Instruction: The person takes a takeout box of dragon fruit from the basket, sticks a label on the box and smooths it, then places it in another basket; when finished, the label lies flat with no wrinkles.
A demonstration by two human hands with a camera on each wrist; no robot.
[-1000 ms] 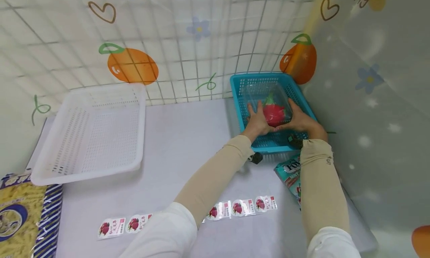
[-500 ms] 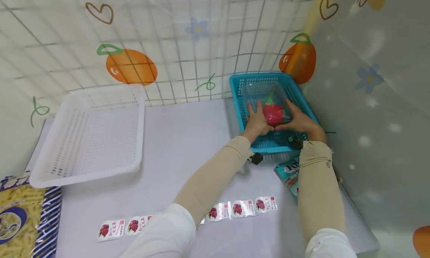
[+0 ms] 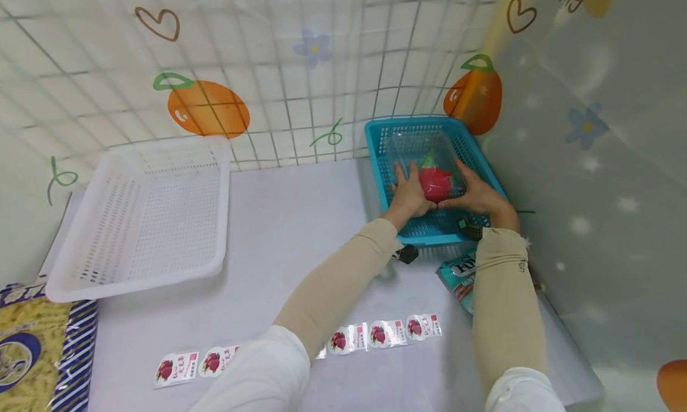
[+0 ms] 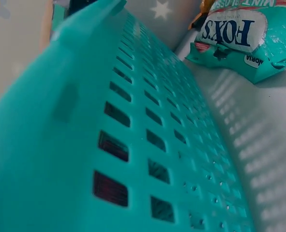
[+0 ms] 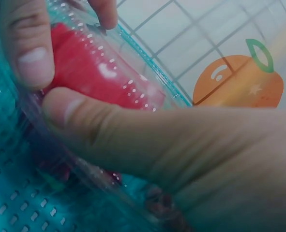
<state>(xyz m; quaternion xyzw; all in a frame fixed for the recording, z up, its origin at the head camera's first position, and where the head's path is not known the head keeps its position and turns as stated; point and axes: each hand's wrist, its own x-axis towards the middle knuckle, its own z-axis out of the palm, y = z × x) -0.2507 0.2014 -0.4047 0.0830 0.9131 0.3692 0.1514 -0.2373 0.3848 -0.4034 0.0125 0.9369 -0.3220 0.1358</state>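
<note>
A pink dragon fruit with a green tip lies inside a clear plastic box in the blue basket. My left hand grips the box's near left side, and my right hand holds its near right side. Both thumbs meet at the near edge in the head view. Seen from the right wrist, the right thumb and left thumb press on the clear plastic beside the red fruit. The left wrist view shows the basket's outer wall, with the left hand out of sight.
A white basket stands at the left, near a pasta bag. A green FOX'S bag lies before the blue basket, partly behind the right sleeve. Dragon fruit stickers lie in a row across the front. A curtain hangs behind.
The view shifts very slightly. Both hands stay on the box with barely any movement, and the right forearm has moved a little to the left.
</note>
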